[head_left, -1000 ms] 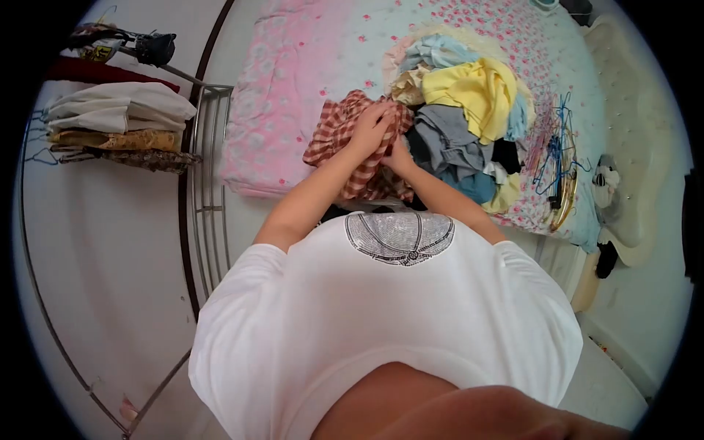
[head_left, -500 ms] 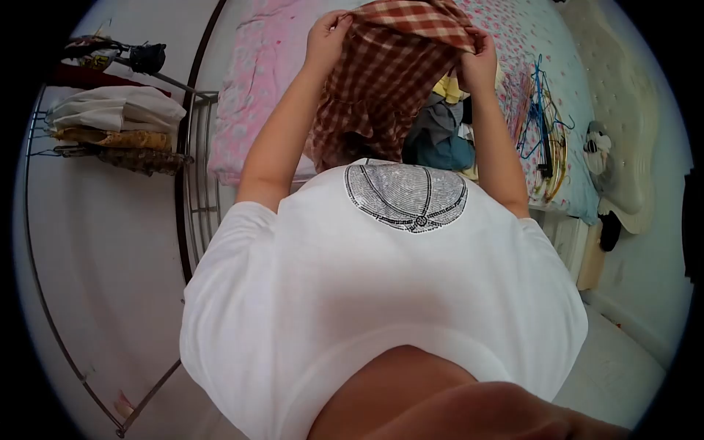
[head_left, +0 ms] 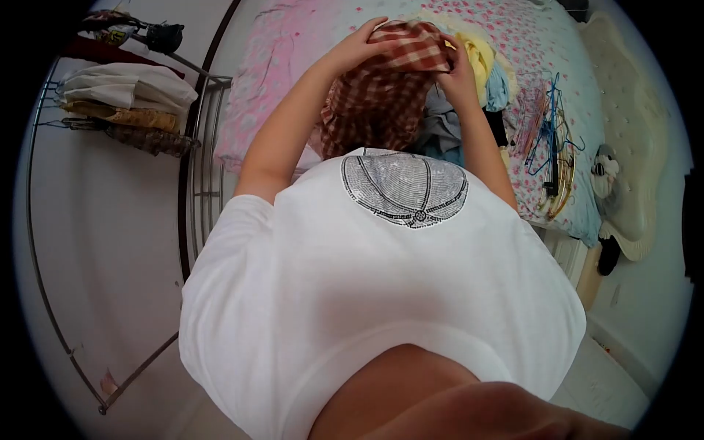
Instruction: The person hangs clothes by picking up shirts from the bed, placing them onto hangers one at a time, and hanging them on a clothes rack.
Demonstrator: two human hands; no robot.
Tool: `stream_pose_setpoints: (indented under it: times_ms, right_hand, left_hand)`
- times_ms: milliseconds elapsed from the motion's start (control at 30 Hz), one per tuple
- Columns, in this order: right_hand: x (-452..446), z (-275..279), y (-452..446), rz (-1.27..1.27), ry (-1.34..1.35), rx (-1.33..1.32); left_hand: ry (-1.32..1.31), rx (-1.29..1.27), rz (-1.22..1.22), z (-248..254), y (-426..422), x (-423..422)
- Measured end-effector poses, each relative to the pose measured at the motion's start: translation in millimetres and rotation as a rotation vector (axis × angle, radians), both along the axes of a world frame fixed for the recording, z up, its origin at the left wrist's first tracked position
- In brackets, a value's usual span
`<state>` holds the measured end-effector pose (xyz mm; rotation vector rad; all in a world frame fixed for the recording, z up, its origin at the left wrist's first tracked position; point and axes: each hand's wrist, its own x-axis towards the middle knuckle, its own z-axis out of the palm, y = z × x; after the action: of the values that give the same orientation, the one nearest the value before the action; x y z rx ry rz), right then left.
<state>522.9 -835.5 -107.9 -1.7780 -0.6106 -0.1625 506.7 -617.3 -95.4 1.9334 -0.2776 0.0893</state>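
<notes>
A red-and-white plaid garment [head_left: 385,92] hangs bunched between my hands in front of my chest, its top edge folded over. At its upper left corner, my left hand [head_left: 358,50] holds the cloth between thumb and fingers. My right hand [head_left: 457,73] is closed on the opposite corner, fingers curled over the fabric. The garment's lower end is hidden behind my white shirt. Just to its right, a grey piece of clothing [head_left: 440,121] lies in a pile, partly covered by my right forearm.
Yellow clothing [head_left: 478,62] lies beyond my right hand on the floral bed [head_left: 286,44]. Several hangers [head_left: 550,143] are heaped on the bed's right side, near the padded headboard [head_left: 631,132]. At left, a metal rack [head_left: 33,213] carries hanging clothes [head_left: 128,92].
My hands have come closer together, and the plaid garment, stretched wide before, is now gathered and narrower. More of the yellow clothing shows behind my right hand.
</notes>
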Motion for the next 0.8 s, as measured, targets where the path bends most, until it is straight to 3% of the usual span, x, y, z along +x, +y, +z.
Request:
stream_pose_setpoints:
  times_ms: [133, 267, 400, 433, 533, 667, 800]
  right_hand:
    - [-3, -1, 24, 0.082, -0.077, -0.044]
    - [5, -13, 43, 0.183, -0.003, 0.033]
    - [11, -10, 43, 0.298, 0.055, -0.008]
    - [16, -11, 40, 0.306, 0.079, -0.025]
    - [26, -9, 34, 0.336, -0.019, -0.170]
    - [30, -28, 34, 0.250, 0.063, -0.091]
    - [20, -13, 45, 0.333, 0.386, 0.346]
  left_hand:
    - [-0.017, 0.103, -0.123, -7, 13, 8]
    - [0.076, -0.064, -0.123, -4, 32, 7]
    - [-0.119, 0.038, 0.124, 5, 52, 7]
    - [-0.119, -0.056, 0.128, 7, 56, 9]
    - [-0.062, -0.658, 0.153, 9, 61, 15]
    - [0.014, -1.009, 0.013, 5, 61, 21]
    - [0.083, -1.112, -0.023, -2, 58, 17]
